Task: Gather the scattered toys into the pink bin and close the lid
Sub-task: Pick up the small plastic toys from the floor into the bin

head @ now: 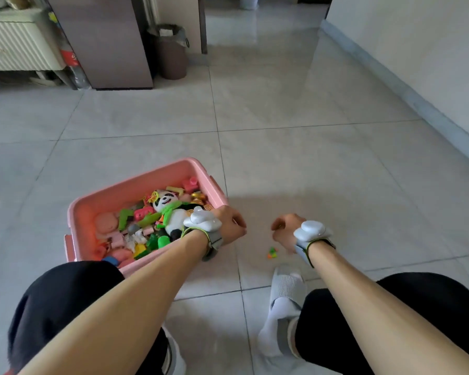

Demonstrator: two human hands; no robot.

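Note:
The pink bin [136, 185] stands open on the tiled floor at the left, filled with several toys, among them a plush panda [171, 209] with a green scarf. My left hand [229, 226] hovers at the bin's near right corner with curled fingers; I see nothing in it. My right hand [283, 230] is to its right, low over the floor, fingers curled around what looks like a small orange piece. A small green and orange toy [272, 253] lies on the floor just below that hand.
My knees in black trousers and a foot in a white sock and grey slipper [286, 286] fill the bottom. A brown waste bin [171, 52], a cabinet [103, 41] and a white drawer unit [16, 41] stand at the back left. A wall runs along the right.

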